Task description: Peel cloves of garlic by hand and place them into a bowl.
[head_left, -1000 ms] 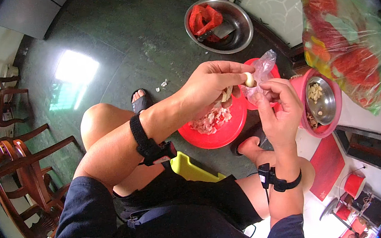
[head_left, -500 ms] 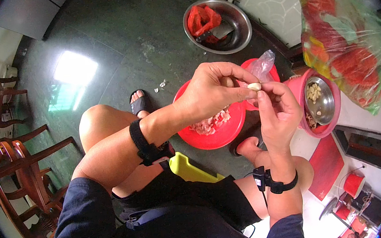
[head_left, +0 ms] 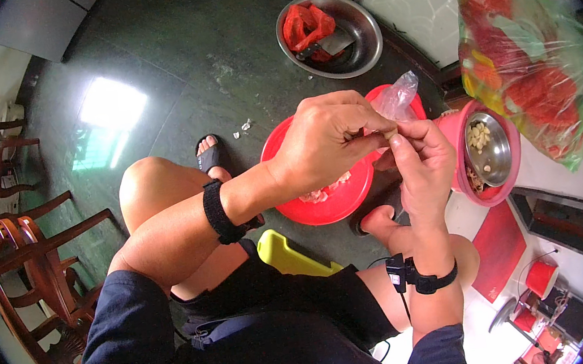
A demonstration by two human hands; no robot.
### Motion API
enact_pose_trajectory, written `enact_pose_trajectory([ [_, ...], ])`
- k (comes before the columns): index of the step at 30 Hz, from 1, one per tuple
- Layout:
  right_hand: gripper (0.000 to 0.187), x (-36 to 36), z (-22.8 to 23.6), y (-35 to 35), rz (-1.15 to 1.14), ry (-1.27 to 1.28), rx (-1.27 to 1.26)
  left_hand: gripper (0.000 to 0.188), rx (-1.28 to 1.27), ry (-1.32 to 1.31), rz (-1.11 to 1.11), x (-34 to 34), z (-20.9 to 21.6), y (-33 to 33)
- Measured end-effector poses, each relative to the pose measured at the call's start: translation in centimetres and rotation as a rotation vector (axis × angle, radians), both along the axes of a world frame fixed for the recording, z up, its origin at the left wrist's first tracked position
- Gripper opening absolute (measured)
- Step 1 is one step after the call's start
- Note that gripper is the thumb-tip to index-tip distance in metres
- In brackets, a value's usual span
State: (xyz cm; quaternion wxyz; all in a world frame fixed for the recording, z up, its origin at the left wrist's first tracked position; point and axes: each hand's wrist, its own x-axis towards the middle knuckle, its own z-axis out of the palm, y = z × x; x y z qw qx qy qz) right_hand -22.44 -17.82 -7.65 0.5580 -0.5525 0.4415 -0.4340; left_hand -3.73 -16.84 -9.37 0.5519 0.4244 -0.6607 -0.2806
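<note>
My left hand (head_left: 333, 139) and my right hand (head_left: 421, 162) meet fingertip to fingertip, pinching a small pale garlic clove that the fingers now almost wholly hide. Below them sits a red basin (head_left: 328, 212) with pale pinkish garlic skins (head_left: 327, 190) in it. To the right, peeled cloves (head_left: 479, 137) lie in a steel bowl (head_left: 501, 169), which rests inside a pink tub (head_left: 514, 187). Behind my right hand, a clear plastic bag (head_left: 399, 94) leans in a red container (head_left: 381, 91).
Farther off stands a steel basin (head_left: 371, 48) with a red bag (head_left: 308, 23) and a cleaver (head_left: 336, 42). A green plastic bag (head_left: 537, 79) hangs at the right. Between my legs is a yellow-green plastic piece (head_left: 286, 255). Wooden chairs (head_left: 40, 271) line the left.
The fingers of both hands have closed over the clove, which showed plainly before. My left hand has turned slightly, fingers more bent.
</note>
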Motion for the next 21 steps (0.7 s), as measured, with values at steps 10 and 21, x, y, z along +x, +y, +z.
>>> enact_pose_trajectory([
  [10,0.007,-0.7,0.1,0.0,0.024,-0.071,-0.023,0.02,0.237,0.179,-0.065,-0.3,0.8,0.4],
  [21,0.011,-0.9,0.5,-0.2,-0.039,0.104,-0.118,0.027,0.516,0.345,-0.206,-0.2,2.5,0.0],
])
